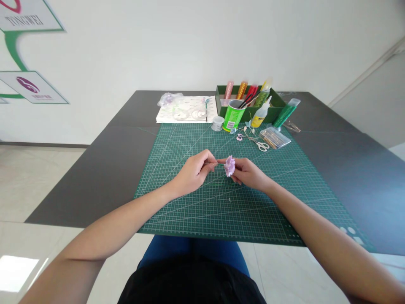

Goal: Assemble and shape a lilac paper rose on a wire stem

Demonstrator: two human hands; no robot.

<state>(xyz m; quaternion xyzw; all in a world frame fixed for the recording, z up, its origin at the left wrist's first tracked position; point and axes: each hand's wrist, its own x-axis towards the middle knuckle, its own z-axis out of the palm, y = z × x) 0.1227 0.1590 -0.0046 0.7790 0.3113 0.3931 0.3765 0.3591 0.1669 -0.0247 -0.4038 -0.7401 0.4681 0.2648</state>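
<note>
A small light-purple artificial flower [229,166] is held sideways over the green cutting mat [190,211], its petals facing right and its thin stem running left. My left hand [198,169] is closed, with thumb and fingers pinching the stem. My right hand [249,173] is at the flower head, thumb and fingers bent around the petals and the index finger reaching behind it toward my left hand. The flower hides part of the right fingertips, so their exact contact is hard to see.
Behind my hands lie white-handled scissors [262,146], a clear case [274,137], a green can with tools [233,116], a glue bottle [261,112] and a small round tub [217,123]. Farther back are a dark green box [277,101], glitter tubes, paper sheets [190,105] and a plastic bag [171,99].
</note>
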